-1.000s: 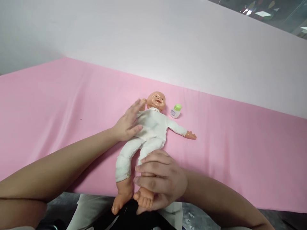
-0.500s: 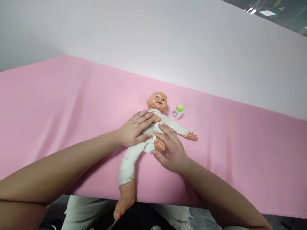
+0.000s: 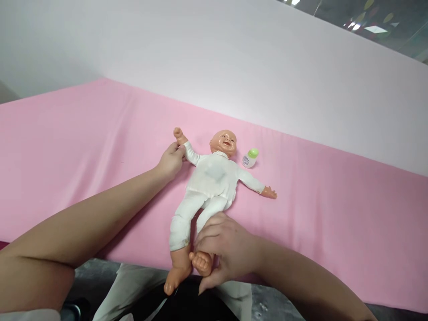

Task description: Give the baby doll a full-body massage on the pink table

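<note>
A baby doll with a bald plastic head and a white cloth body lies face up, its feet at the near edge of the pink-covered table. My left hand is closed around the doll's forearm on the left, and that doll hand points up and outward. Lower down, my right hand wraps over the lower part of the doll's right-side leg, with the plastic foot showing between thumb and fingers. The other leg lies straight beside it. To the right, the other doll arm is stretched out.
A small white bottle with a green cap is on the pink cloth, right of the doll's head. A pale wall or panel rises behind the table. My legs are below the near edge.
The doll's left-side arm has swung from its chest out to the left with my left hand. Its bent leg has come down toward the near edge with my right hand.
</note>
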The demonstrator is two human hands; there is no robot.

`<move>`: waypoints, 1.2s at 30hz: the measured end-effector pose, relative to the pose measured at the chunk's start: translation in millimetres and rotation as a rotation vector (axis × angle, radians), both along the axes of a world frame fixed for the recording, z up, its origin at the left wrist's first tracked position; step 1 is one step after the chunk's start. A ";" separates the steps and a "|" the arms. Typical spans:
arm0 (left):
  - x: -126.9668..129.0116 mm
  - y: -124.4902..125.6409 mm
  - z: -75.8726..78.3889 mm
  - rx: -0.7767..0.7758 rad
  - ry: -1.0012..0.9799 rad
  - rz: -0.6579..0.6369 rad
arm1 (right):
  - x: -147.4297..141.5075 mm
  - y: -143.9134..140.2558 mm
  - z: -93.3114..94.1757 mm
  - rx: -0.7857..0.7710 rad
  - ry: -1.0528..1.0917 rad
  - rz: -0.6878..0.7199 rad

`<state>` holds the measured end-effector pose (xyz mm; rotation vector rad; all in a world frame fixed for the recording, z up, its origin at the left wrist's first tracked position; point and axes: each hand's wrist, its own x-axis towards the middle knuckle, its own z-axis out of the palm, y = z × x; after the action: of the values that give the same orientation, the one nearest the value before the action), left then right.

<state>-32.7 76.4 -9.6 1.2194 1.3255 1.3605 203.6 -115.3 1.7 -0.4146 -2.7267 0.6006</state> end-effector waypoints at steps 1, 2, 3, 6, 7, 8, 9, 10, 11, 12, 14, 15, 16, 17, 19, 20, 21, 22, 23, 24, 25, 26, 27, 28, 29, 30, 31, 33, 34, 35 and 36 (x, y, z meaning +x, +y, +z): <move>-0.2 4.0 -0.6 -0.039 -0.116 0.025 | 1.1 0.3 -1.2 -0.027 -0.026 0.015; -0.4 7.0 -0.8 -0.064 -0.198 0.044 | 2.3 0.5 -2.1 -0.045 -0.038 0.024; -0.7 8.6 -0.8 -0.077 -0.244 0.057 | 3.2 0.5 -2.8 -0.055 -0.040 0.028; -0.7 4.3 -0.3 -0.035 -0.197 0.055 | 2.6 -0.6 -4.2 -0.012 0.039 0.023; -0.1 -0.1 0.0 0.024 -0.118 0.039 | 1.4 -1.4 -3.7 0.022 0.100 0.019; 0.8 -5.4 0.5 0.107 -0.005 0.016 | 0.1 -2.5 -2.4 0.066 0.177 0.012; 2.1 -11.4 1.3 0.206 0.131 -0.020 | -1.0 -4.0 0.1 0.117 0.256 0.000; 3.8 -17.5 2.4 0.311 0.283 -0.072 | -1.4 -5.8 3.7 0.174 0.328 -0.019; 5.9 -23.1 3.6 0.403 0.431 -0.138 | -0.9 -7.9 8.4 0.233 0.384 -0.044; 8.1 -27.8 4.8 0.486 0.566 -0.203 | 0.6 -9.9 13.6 0.293 0.415 -0.079; 12.6 -33.5 6.5 0.622 0.780 -0.320 | 6.6 -12.3 23.9 0.402 0.416 -0.175; 14.5 -34.5 6.7 0.677 0.858 -0.356 | 10.5 -11.9 27.7 0.450 0.405 -0.229; 15.9 -34.5 6.5 0.721 0.921 -0.380 | 14.4 -10.1 30.2 0.492 0.400 -0.285; 16.7 -33.9 5.9 0.753 0.970 -0.396 | 17.9 -6.9 31.0 0.520 0.396 -0.345; 16.8 -32.2 3.9 0.777 1.047 -0.418 | 22.7 3.3 27.7 0.524 0.400 -0.467; 16.4 -31.5 2.8 0.775 1.076 -0.422 | 23.6 9.3 24.2 0.500 0.398 -0.528; 15.9 -31.0 1.7 0.768 1.099 -0.423 | 23.5 15.3 20.1 0.466 0.393 -0.584; 15.5 -30.8 0.7 0.758 1.117 -0.422 | 22.6 20.8 15.7 0.434 0.386 -0.630; 15.2 -30.7 -0.1 0.747 1.128 -0.422 | 21.1 25.2 11.6 0.412 0.382 -0.660; 15.1 -30.8 -0.7 0.739 1.133 -0.424 | 19.3 28.3 8.0 0.403 0.375 -0.679; 15.2 -30.9 -1.0 0.737 1.129 -0.427 | 17.5 30.1 5.4 0.405 0.367 -0.686; 15.4 -31.2 -0.9 0.739 1.114 -0.430 | 15.9 30.6 3.9 0.417 0.357 -0.683; 15.8 -31.5 -0.6 0.744 1.087 -0.429 | 14.9 30.0 3.6 0.435 0.347 -0.677; 16.1 -31.9 0.1 0.747 1.051 -0.428 | 14.4 28.4 4.3 0.456 0.336 -0.667; 16.3 -32.2 0.9 0.742 1.007 -0.421 | 14.5 26.0 6.0 0.478 0.329 -0.654; 16.3 -32.2 1.7 0.725 0.958 -0.406 | 15.0 22.9 8.5 0.503 0.329 -0.640; 15.9 -31.8 2.3 0.688 0.904 -0.384 | 15.8 19.2 11.5 0.531 0.337 -0.627; 13.6 -28.7 2.3 0.568 0.770 -0.307 | 17.2 10.8 18.0 0.584 0.381 -0.590; 11.8 -25.6 1.6 0.498 0.686 -0.247 | 17.3 6.4 20.9 0.601 0.415 -0.558; 9.7 -21.4 0.6 0.421 0.585 -0.180 | 16.8 2.2 23.1 0.605 0.451 -0.516; 7.5 -16.3 -0.5 0.338 0.468 -0.115 | 15.7 -1.7 24.6 0.592 0.477 -0.463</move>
<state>-25.3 60.1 -10.2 1.9031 1.3382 1.2960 219.3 -117.0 26.3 -0.6193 -2.1043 -0.2118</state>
